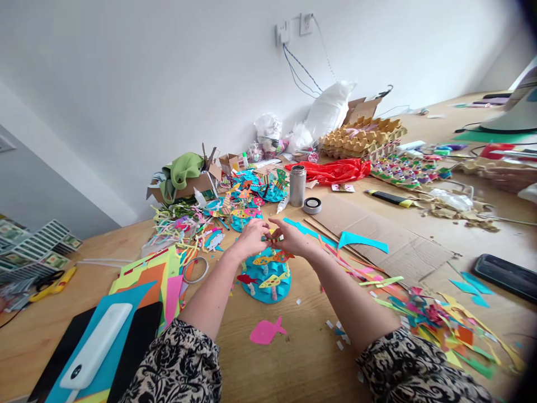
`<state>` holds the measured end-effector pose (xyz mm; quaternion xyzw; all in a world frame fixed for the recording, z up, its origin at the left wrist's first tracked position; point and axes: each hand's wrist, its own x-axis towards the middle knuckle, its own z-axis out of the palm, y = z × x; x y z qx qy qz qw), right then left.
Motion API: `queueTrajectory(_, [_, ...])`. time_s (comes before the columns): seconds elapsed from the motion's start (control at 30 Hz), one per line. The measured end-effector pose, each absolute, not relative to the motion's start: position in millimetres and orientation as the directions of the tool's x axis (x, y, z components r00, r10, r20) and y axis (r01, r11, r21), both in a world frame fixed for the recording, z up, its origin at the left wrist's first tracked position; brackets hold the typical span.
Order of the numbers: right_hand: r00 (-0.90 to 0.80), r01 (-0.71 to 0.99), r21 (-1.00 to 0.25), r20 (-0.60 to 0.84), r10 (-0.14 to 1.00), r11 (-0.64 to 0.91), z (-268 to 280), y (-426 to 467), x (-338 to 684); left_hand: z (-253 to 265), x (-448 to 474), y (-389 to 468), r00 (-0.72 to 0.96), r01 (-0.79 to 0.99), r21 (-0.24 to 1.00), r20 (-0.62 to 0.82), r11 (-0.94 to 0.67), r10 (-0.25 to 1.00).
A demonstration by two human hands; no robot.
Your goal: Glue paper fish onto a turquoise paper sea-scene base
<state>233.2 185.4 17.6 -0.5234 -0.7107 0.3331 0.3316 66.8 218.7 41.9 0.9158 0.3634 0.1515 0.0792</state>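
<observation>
My left hand [253, 236] and my right hand [291, 236] meet at the far side of a round blue egg-carton piece [268, 294], fingertips almost touching. Their fingers are closed about a small striped paper fish [276, 239], which they partly cover. Several paper fish stand on short pale posts on the blue piece, among them a red fish [247, 279], a yellow fish [272, 281] and an orange fish [266, 258]. Flat on the table, nearer to me, lies a plain pink paper fish [267, 331].
Coloured paper sheets and a white power bank [96, 345] lie at left, beside a tape roll [196, 270]. Beyond my hands stand more fish decorations and a steel flask [297, 186]. Cardboard [377, 235], paper scraps [440, 319], a utility knife [390, 198] and a phone [505, 275] are at right.
</observation>
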Motion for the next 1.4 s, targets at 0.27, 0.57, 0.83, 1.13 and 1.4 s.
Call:
queueTrajectory(0.27, [-0.234, 0.493, -0.837, 0.136, 0.963, 0.238, 15, 188, 233, 41, 65, 219, 0.676, 0.649, 0.269, 0.224, -0.711, 0.702])
queueTrajectory(0.57, [-0.221, 0.434, -0.881, 0.097, 0.97, 0.187, 9, 191, 233, 39, 65, 219, 0.656, 0.663, 0.276, 0.233, -0.696, 0.718])
queueTrajectory(0.83, [-0.202, 0.449, -0.876, 0.09, 0.975, 0.174, 6, 193, 233, 41, 65, 218, 0.644, 0.666, 0.287, 0.245, -0.688, 0.725])
queueTrajectory(1.13, [-0.2, 0.468, -0.864, 0.099, 0.975, 0.184, 6, 195, 234, 41, 66, 217, 0.657, 0.657, 0.287, 0.235, -0.697, 0.716])
queueTrajectory(1.4, [-0.192, 0.484, -0.855, 0.103, 0.976, 0.186, 4, 197, 234, 44, 69, 216, 0.663, 0.653, 0.29, 0.228, -0.7, 0.713])
